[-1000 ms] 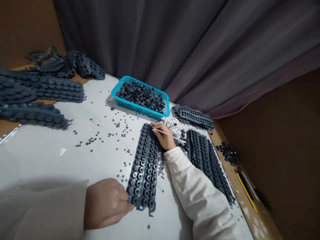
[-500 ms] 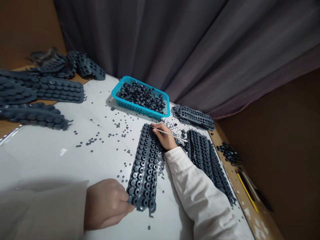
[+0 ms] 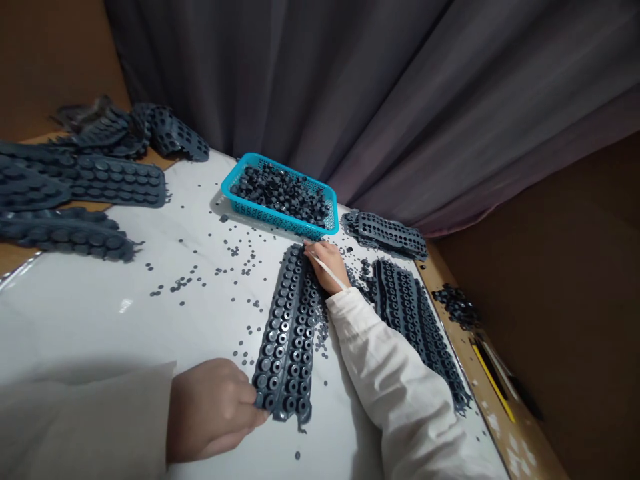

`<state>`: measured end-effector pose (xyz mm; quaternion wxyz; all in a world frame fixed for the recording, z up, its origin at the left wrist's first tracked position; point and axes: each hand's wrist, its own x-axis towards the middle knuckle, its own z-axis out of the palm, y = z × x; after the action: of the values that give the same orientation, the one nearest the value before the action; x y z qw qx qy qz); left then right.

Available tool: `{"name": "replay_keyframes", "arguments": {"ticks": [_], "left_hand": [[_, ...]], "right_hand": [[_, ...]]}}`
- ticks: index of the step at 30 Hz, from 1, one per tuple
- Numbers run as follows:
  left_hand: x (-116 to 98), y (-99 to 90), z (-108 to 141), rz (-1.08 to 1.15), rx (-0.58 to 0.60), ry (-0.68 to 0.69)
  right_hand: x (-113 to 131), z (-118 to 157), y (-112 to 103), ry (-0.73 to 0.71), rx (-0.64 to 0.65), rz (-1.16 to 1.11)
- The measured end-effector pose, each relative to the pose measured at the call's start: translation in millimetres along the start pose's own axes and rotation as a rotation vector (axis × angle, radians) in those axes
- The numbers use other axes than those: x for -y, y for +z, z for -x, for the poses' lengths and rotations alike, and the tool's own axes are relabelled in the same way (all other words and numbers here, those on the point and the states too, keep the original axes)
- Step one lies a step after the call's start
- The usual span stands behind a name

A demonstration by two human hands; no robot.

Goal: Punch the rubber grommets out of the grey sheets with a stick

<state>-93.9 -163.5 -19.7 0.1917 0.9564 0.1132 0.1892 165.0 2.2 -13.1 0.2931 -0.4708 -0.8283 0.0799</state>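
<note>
A long dark grey rubber sheet [image 3: 285, 333] with rows of round raised cups lies on the white table in front of me. My left hand [image 3: 217, 410] is closed on its near left corner. At the far end of the sheet, my right hand [image 3: 327, 267] pinches a thin white stick [image 3: 327, 268], its tip by the upper right cups. Many cups show a hole in the middle; some along the left row look capped. Small dark discs [image 3: 323, 333] lie scattered beside the sheet. What the tip touches is too small to tell.
A blue basket [image 3: 280, 217] full of small dark rubber pieces stands behind the sheet. To the right lie stacked perforated sheets [image 3: 415, 313] and another stack [image 3: 385, 233]. More sheets [image 3: 120, 179] pile up at the left. A yellow-edged tool [image 3: 493, 380] rests on the wooden edge.
My right hand has shifted slightly up the sheet, and the white stick has swung so its rear end points down toward my wrist. My left hand stays at the near corner.
</note>
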Motion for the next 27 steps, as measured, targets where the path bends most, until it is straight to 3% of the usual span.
{"name": "replay_keyframes", "arguments": {"ticks": [7,13,20,23,27], "left_hand": [[1,0.8,0,-0.011,0.0,0.011],[-1,-4.9,-2,-0.094,-0.017,0.032],[1,-7.5,2,-0.171,-0.049,0.046],[4,-8.4,2,-0.167,-0.06,0.049],[8,-9.4,3,-0.12,-0.05,0.081]], "right_hand": [[5,-2,-7,0.076,-0.105,0.032],[60,27,-24,0.107,-0.183,-0.181],[134,104,-39,0.175,0.128,-0.546],[150,135,-39,0.245,0.15,-0.608],[157,154,-33,0.127,0.119,-0.566]]}}
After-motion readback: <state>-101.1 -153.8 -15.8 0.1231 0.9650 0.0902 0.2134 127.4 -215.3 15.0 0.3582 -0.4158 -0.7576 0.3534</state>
